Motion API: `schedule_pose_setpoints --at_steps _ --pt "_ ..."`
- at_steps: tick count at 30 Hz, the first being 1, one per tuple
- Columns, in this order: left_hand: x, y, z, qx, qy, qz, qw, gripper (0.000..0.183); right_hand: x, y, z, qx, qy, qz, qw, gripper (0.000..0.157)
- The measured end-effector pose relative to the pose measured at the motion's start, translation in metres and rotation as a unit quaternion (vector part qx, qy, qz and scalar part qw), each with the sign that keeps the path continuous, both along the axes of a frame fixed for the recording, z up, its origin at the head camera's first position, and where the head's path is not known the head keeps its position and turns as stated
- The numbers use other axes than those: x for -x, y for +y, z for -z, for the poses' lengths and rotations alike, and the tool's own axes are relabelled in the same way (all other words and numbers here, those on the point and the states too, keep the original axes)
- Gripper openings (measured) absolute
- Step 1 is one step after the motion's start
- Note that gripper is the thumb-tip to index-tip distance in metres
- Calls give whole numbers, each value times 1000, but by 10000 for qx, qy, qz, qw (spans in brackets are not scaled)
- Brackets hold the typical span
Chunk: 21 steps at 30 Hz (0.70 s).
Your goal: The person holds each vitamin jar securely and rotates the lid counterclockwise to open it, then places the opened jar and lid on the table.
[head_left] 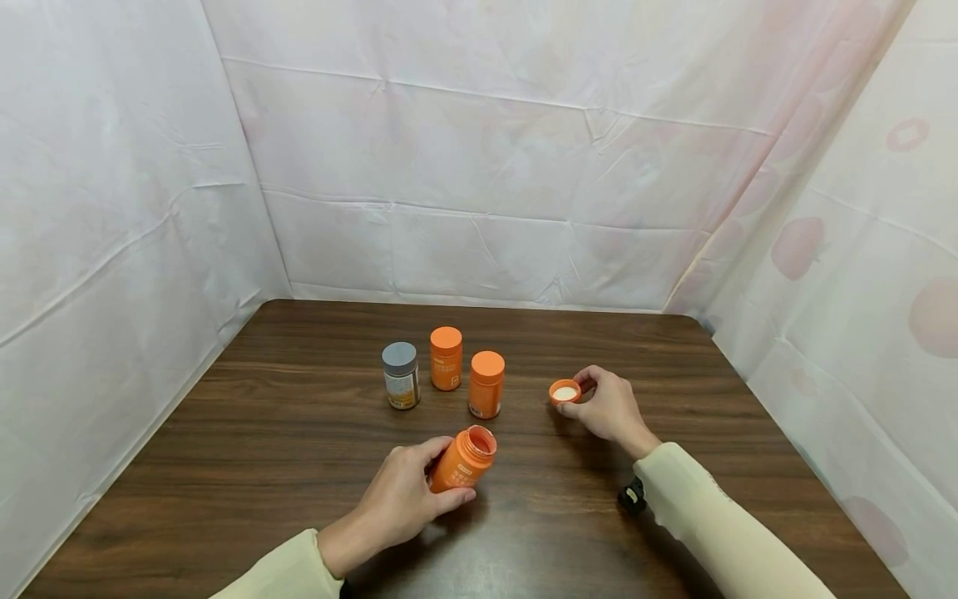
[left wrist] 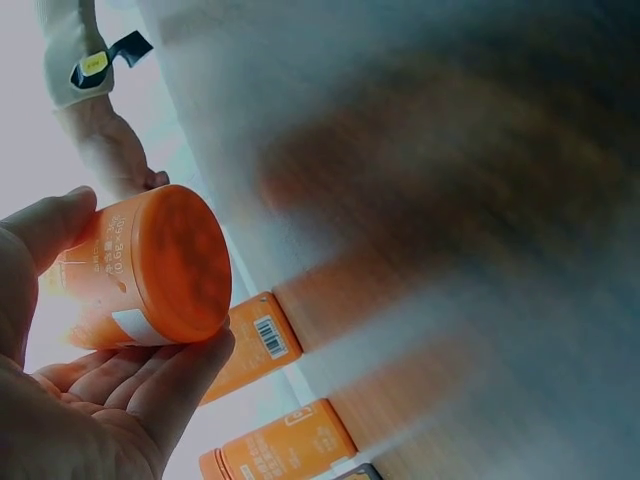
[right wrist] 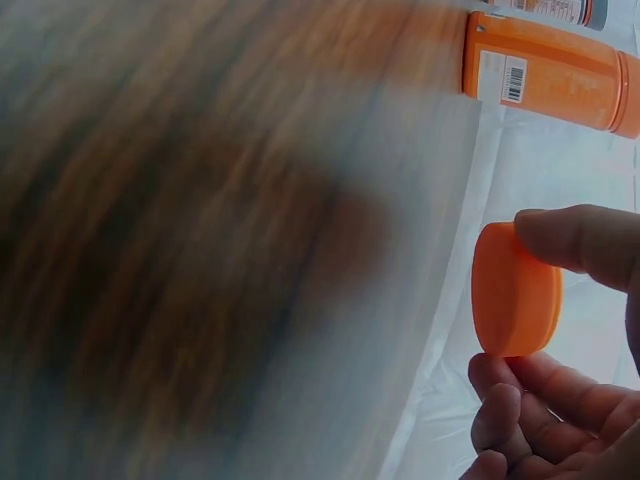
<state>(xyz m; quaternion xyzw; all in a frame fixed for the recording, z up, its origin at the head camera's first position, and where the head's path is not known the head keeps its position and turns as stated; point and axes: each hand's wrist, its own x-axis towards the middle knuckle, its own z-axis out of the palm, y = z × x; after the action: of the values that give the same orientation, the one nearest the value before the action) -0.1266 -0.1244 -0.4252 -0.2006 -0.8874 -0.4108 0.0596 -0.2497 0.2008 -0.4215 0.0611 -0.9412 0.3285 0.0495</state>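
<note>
My left hand (head_left: 400, 495) grips an uncapped orange bottle (head_left: 461, 466), thumb on one side and fingers on the other. The bottle is tilted, its open threaded mouth facing up and to the right; in the left wrist view its round base (left wrist: 185, 265) shows clear of the table. Over to the right, my right hand (head_left: 609, 406) pinches an orange screw cap (head_left: 565, 391) between thumb and fingers. The cap's white inner side faces up in the head view, and its orange outside (right wrist: 512, 290) shows in the right wrist view.
Two capped orange bottles, one nearer (head_left: 486, 387) and one farther back (head_left: 446, 362), stand beyond the held bottle. To their left is a grey-capped jar (head_left: 401, 378). The dark wooden table (head_left: 299, 399) meets pale fabric walls (head_left: 479, 166) at its back and sides.
</note>
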Motion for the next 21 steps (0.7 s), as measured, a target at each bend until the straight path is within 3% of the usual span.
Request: schedule_pose_setpoints --at_steps 21 --pt "1 0 0 -162 -207 -27 9997 55 10 0 6 -724 -619 277 9951 44"
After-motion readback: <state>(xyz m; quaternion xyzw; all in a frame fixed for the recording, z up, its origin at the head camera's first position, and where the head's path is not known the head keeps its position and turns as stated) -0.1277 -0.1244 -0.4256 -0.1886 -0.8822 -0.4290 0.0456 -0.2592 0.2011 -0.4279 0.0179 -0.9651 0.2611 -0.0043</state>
